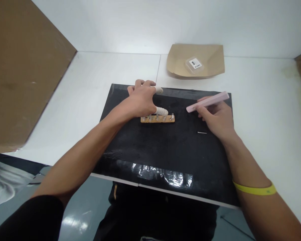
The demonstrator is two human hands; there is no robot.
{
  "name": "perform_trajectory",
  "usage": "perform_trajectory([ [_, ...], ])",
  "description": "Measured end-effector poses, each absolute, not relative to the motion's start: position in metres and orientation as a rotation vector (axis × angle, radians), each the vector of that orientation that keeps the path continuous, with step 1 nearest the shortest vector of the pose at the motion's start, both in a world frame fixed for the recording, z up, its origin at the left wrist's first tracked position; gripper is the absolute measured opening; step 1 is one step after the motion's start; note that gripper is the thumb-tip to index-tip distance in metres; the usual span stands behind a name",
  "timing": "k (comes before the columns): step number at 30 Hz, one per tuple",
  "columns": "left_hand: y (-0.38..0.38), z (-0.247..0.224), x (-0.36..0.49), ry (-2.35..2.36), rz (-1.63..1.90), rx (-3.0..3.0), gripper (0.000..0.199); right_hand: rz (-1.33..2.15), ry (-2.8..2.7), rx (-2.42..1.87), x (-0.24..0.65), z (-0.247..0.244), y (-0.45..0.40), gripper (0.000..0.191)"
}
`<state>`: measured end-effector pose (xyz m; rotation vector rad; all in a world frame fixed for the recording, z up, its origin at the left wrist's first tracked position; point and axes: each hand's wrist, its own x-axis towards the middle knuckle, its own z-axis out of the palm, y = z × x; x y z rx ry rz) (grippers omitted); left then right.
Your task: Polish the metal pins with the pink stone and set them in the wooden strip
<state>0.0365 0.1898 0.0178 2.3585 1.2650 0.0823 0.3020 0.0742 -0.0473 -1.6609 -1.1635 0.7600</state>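
Observation:
My left hand [142, 100] is over the black board, thumb and fingers spread apart, with white coverings on the thumb and a fingertip. Its thumb lies just behind a narrow wooden strip [158, 119] that carries several small clear upright pieces; whether it touches them I cannot tell. In my right hand [217, 117] is a pale pink stick-shaped object [208, 101], tilted up to the right and gripped between thumb and fingers. A thin metal pin [202, 133] with a dark end lies on the board, left of my right wrist.
The black board [165, 147] has shiny tape along its near edge and rests on a white table [268, 127]. Behind it stands a brown paper tray [213, 62] holding a small clear plastic box [194, 64] with a label. A large cardboard panel [22, 67] rises at the left.

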Motion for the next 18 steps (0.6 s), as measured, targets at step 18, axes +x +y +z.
perform_trajectory([
  [18,0.180,0.033,0.046,1.293,-0.044,2.369,0.077,0.740,-1.223,-1.658,0.302,-0.047,0.074,0.031],
])
